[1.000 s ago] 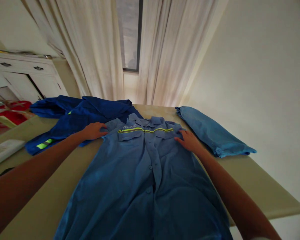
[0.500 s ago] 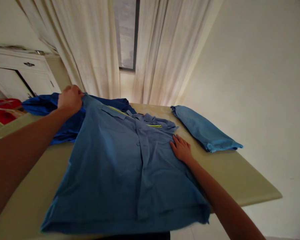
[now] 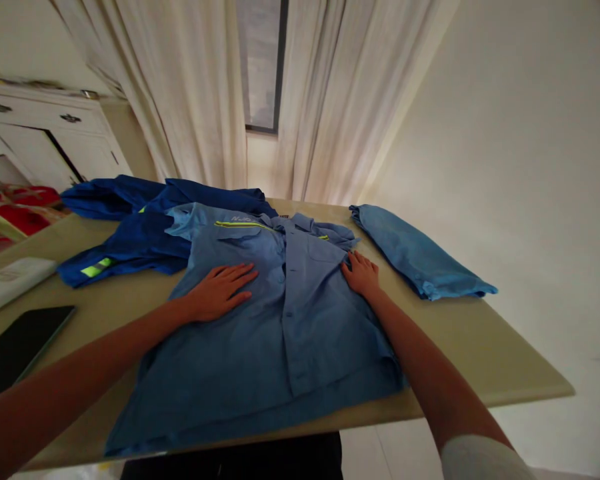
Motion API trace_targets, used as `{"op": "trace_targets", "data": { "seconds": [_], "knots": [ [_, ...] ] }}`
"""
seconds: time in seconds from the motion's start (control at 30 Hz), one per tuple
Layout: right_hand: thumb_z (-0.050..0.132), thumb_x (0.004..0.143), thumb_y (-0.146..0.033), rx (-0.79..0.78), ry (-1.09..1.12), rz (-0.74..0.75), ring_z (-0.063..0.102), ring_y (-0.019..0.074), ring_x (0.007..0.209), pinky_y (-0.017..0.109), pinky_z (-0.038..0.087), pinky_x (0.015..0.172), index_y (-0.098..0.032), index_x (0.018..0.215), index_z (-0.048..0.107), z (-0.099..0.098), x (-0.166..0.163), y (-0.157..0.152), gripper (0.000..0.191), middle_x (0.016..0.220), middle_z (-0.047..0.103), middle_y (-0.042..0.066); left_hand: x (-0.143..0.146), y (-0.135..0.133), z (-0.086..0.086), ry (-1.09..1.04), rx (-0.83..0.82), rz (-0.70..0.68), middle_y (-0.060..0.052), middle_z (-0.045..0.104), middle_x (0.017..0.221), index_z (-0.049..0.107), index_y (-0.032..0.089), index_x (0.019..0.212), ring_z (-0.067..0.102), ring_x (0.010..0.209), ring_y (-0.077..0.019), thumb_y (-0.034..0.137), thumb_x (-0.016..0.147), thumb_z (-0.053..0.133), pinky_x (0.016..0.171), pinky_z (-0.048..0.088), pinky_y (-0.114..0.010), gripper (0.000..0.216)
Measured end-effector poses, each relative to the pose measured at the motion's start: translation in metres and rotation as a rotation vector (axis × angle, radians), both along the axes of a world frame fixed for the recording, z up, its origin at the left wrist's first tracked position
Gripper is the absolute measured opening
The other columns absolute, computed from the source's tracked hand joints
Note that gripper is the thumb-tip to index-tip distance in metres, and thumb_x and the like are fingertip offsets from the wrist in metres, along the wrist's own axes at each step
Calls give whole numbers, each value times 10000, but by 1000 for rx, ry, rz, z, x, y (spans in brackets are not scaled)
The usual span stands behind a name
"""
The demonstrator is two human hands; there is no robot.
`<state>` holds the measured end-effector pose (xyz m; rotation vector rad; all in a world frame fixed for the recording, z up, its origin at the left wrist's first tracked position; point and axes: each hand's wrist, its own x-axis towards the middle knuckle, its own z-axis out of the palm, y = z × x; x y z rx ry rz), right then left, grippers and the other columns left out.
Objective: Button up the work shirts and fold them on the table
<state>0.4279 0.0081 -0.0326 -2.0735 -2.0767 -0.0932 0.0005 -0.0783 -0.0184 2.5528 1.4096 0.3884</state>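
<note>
A blue button-up work shirt [image 3: 250, 353] lies front side up on the table, its collar at the far end and its hem by the near edge. Yellow piping runs across its chest. My left hand [image 3: 223, 292] rests flat on the shirt's left half, fingers spread. At the right side edge of the shirt, my right hand [image 3: 363, 272] presses down with its fingers stretched out. Neither hand grips the cloth. Past the left sleeve, a darker blue garment [image 3: 145, 233] with a reflective yellow-green strip lies crumpled, partly touching the shirt.
A folded blue garment [image 3: 420, 257] lies at the table's right side. On the left are a dark phone-like slab [image 3: 25, 343] and a white box [image 3: 15, 280]. The table [image 3: 510, 360] ends near a wall; curtains [image 3: 190, 100] and a white cabinet [image 3: 55, 133] stand behind.
My left hand has let go of the shirt's left sleeve and come down onto its front. The raised shoulder now lies lower and flatter. My right hand stays at the right edge.
</note>
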Motion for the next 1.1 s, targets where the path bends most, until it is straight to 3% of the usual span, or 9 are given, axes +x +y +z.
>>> {"op": "trace_targets", "data": {
  "seconds": [0.13,0.27,0.33,0.4,0.5,0.63,0.8,0.93,1.1],
  "knots": [
    [440,1038,-395,128,35,244,441,315,1440,512,305,1191,-183,1535,484,21,-11,-19,542,1602,460,157,-2,-12,9,22,0,30,-144,411,1647,480,227,1562,440,1472,-346,578,1029,420,1220,285,-546,640],
    [478,1037,-576,31,101,675,526,282,1357,468,393,1155,-265,1487,540,46,-37,-90,550,1494,567,120,23,-60,35,-34,27,-186,-115,420,1644,422,272,1586,448,1456,-333,594,1006,497,1199,330,-514,668],
    [602,929,-710,-74,85,905,557,294,1316,460,433,1119,-268,1498,527,51,-48,-133,724,1466,584,125,43,-90,39,8,11,-332,-132,573,1494,554,254,1468,572,1302,-350,678,889,643,1107,420,-505,723],
    [664,846,-770,-112,42,1025,614,301,1198,465,474,1046,-225,1444,569,47,-54,-167,815,1351,642,144,60,-114,35,89,2,-408,-102,702,1211,676,231,1220,663,1073,-313,578,871,723,950,494,-460,494],
    [657,923,-664,-25,-23,1058,648,261,978,419,510,910,-177,1291,653,31,-54,-193,611,1070,701,115,70,-129,25,168,17,-447,-39,700,928,667,216,979,670,840,-230,234,954,649,775,484,-381,35],
    [572,1046,-317,115,-3,1012,632,209,836,364,506,825,-199,1154,695,13,-49,-198,201,903,692,62,68,-129,23,104,-64,-426,-38,696,960,635,217,988,669,851,-230,361,899,749,724,467,-360,204],
    [511,1071,-286,120,123,951,655,207,869,348,527,808,-194,1166,683,13,-47,-198,217,935,717,76,69,-134,30,114,-15,-435,-48,689,929,630,208,961,656,811,-208,214,961,625,727,458,-345,8],
    [482,1086,-311,126,140,948,662,210,846,340,527,778,-188,1160,677,15,-53,-197,242,905,720,73,72,-139,21,105,-1,-420,-66,688,975,631,213,1000,662,867,-239,445,907,716,747,485,-364,264],
    [382,1114,-337,99,242,885,632,188,750,309,487,700,-190,1004,643,20,-61,-195,319,824,677,54,75,-138,13,118,146,-480,-56,678,873,626,199,948,646,781,-217,209,989,575,703,463,-354,66]
  ]
}}
